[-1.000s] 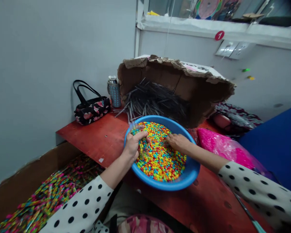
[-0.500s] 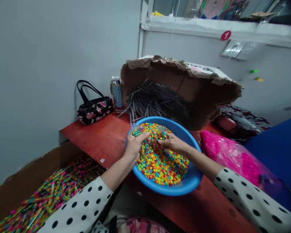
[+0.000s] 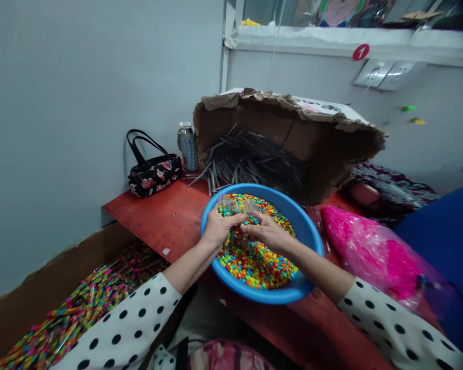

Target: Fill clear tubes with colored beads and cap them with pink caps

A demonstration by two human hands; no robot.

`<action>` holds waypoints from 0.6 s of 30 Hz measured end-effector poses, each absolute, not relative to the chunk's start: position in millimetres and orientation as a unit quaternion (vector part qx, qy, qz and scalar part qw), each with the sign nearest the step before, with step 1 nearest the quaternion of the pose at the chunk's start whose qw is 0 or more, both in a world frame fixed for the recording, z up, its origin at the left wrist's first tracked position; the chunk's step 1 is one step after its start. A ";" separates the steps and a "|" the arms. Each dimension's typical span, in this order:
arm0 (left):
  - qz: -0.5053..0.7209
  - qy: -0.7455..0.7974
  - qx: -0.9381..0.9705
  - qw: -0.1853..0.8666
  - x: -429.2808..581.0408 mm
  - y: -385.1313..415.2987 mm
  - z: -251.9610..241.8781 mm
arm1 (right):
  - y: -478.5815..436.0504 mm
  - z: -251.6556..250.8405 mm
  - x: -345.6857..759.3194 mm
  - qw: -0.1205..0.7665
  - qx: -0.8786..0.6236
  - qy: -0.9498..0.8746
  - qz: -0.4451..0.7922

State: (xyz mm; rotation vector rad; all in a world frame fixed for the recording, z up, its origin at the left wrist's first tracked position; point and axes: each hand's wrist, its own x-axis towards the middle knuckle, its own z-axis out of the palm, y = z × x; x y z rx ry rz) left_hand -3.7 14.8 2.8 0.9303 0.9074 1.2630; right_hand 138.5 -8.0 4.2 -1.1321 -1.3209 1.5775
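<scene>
Blue plastic basin (image 3: 262, 297) sat on the tabletop (image 3: 146, 216), multicoloured beads (image 3: 262, 267) loose inside it. Left hand (image 3: 217, 226) was closed around clear tubes (image 3: 227, 206), over the beads in the basin; right hand (image 3: 272, 234) was just beside it, thumb and fingers curled, too blurred to tell its grip or whether the two touched. Tubes looked light, stiffish, thin-walled, probably slippery: best taken mid-length, gently, as a hard squeeze might dent them. Beads likely light, hard, quick to roll and spill; scooping seemed better than pinching. Torn carton (image 3: 324, 144) with a heap of loose tubes (image 3: 250, 156) stood right behind the basin, crowding its far rim. Bag of pink pieces (image 3: 374, 252) lay close on the basin's right, probably tight for that forearm. Handbag (image 3: 154, 174) and flask (image 3: 188, 149) stood beyond the basin to its left, out of the way.
</scene>
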 end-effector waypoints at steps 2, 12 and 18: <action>0.572 0.404 0.387 0.600 -4.6 17.0 0.9 | -9.9 8.1 138.8 0.402 -0.446 -0.467 0.649; 0.561 0.421 0.352 0.620 -4.6 18.6 -0.9 | -5.3 1.2 154.0 0.419 -0.476 -0.457 0.624; 0.546 0.425 0.377 0.616 -5.5 17.7 0.6 | 1.4 -4.2 160.6 0.416 -0.496 -0.501 0.574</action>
